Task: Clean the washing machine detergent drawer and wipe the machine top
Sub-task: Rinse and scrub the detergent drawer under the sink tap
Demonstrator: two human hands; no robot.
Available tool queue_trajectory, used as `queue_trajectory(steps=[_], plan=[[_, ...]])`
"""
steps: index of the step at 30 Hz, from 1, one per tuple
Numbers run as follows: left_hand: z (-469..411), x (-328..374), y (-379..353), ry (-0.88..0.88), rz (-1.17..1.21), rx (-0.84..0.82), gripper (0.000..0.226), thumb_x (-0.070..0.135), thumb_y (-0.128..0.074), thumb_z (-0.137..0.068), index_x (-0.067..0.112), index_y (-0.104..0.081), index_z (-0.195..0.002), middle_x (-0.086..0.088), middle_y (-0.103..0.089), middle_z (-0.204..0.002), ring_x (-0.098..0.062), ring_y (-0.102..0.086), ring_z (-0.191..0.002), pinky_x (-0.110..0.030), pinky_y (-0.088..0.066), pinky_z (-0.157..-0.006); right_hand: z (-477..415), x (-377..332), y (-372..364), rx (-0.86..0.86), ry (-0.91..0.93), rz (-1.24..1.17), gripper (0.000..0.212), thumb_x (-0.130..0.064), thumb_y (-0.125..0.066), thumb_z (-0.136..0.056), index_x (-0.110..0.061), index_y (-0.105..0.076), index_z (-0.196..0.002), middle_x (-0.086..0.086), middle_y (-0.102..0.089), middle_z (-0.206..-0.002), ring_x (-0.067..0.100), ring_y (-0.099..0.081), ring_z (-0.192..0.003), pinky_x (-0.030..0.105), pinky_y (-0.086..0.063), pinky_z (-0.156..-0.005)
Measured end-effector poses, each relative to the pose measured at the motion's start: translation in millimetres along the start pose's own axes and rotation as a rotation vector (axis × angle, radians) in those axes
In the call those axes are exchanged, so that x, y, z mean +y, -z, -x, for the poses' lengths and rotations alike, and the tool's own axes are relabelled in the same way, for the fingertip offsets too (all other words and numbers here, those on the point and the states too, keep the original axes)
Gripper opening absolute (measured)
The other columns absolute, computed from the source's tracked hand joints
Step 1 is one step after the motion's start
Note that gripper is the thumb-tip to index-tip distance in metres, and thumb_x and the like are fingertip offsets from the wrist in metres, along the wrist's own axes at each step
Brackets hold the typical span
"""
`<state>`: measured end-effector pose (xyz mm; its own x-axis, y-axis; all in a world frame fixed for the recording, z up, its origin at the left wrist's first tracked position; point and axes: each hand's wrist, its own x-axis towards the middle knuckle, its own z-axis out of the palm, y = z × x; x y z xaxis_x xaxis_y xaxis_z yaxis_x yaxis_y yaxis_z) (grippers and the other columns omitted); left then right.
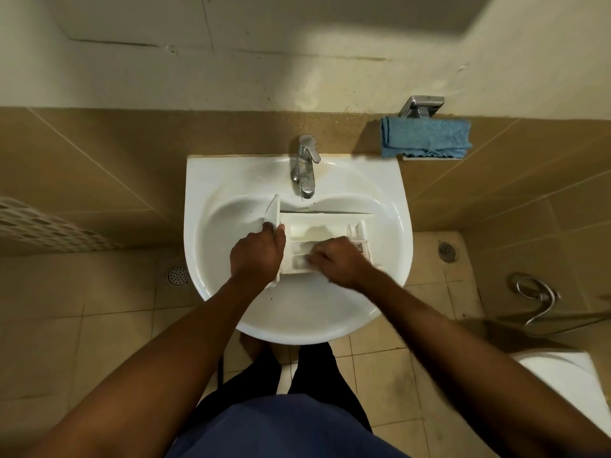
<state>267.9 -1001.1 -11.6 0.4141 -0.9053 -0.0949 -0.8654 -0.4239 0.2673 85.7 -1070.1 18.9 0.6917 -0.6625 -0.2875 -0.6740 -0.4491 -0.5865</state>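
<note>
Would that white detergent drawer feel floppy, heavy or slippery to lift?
Probably stiff: the detergent drawer holds its boxy shape gripped at one end by the left hand. Likely light, thin-walled plastic. Perhaps slippery, lying under the tap.

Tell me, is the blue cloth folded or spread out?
Folded. The blue cloth lies doubled over in layers on the little wall shelf.

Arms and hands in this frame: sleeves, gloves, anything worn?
Left hand and right hand are ungloved, with no watch or band at either wrist. Both arms are bare as far up as the frame shows; no sleeve is visible. The right hand is blurred, so rings cannot be ruled out.
</note>
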Motion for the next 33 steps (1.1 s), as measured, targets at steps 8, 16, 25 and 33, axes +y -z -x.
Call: queue_trajectory(steps=[8, 16, 25, 33], plan=[[1, -1, 0, 0.009, -0.031, 0.028, 0.063, 0.047, -0.022, -0.102, 0.007, -0.069, -0.088, -0.012, -0.056, -0.047, -0.035, -0.057, -0.040, -0.027, -0.033, -0.045, 45, 20, -12, 0.123, 0.044, 0.337, 0.051, -0.054, -0.030, -0.104, -0.026, -0.072, -0.114, -0.002, -0.076, -0.103, 0.021, -0.072, -0.092, 0.031, -0.055, -0.075], [1, 1, 4, 0.000, -0.035, -0.008, 0.056, 0.044, -0.031, -0.105, 0.005, -0.070, -0.096, -0.016, -0.065, -0.058, -0.039, -0.064, -0.052, -0.031, -0.039, -0.049, 26, -24, -54, 0.149, 0.117, 0.371, 0.055, -0.056, -0.036, -0.103, -0.012, -0.068, -0.112, 0.010, -0.073, -0.100, 0.027, -0.069, -0.087, 0.034, -0.053, -0.069], [1, -2, 2, -0.003, -0.025, 0.044, 0.063, 0.047, -0.022, -0.099, 0.007, -0.069, -0.086, -0.012, -0.059, -0.049, -0.034, -0.060, -0.043, -0.026, -0.032, -0.046, 20, 8, -31, 0.139, -0.095, 0.235, 0.057, -0.052, -0.046, -0.103, -0.008, -0.064, -0.071, 0.011, -0.064, -0.068, 0.028, -0.062, -0.064, 0.032, -0.046, -0.062], [2, -1, 1, 0.016, -0.040, 0.045, 0.057, 0.044, -0.031, -0.101, 0.007, -0.072, -0.086, -0.012, -0.059, -0.047, -0.033, -0.059, -0.041, -0.025, -0.034, -0.044, -77, -22, 60, 0.244, -0.652, -1.293, 0.037, -0.021, -0.044, -0.106, 0.007, -0.067, -0.098, 0.032, -0.072, -0.101, 0.039, -0.072, -0.087, 0.035, -0.062, -0.068]])
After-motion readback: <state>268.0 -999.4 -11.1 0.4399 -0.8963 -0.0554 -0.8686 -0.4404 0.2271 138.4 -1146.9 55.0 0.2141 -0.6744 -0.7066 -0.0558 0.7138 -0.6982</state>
